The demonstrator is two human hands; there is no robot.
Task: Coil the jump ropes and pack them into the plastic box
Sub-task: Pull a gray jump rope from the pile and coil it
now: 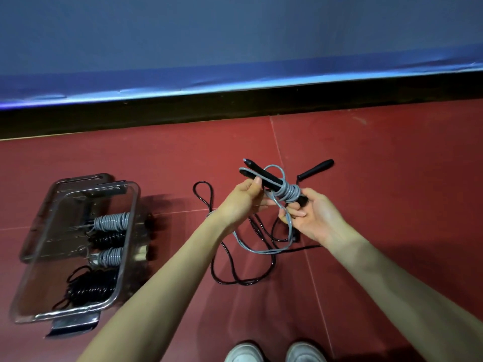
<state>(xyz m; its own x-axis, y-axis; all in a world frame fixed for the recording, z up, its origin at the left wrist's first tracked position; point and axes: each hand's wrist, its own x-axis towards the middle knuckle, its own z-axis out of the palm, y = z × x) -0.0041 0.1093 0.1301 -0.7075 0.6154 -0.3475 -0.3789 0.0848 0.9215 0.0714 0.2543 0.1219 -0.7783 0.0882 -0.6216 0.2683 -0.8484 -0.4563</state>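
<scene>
Head view: both hands [243, 199] [313, 218] grip the grey rope's handles [264, 176].

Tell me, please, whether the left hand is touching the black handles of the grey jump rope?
Touching. The head view shows the left hand with its fingers curled round the black handles near their far end, no gap between them, while the right hand holds the wrapped end.

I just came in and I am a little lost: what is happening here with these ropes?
A person is winding a grey jump rope around its two black handles. The left hand steadies the handles; the right hand grips the wrapped end and the loose cord. Four coiled ropes lie in the plastic box. A black jump rope waits uncoiled on the floor.
</scene>
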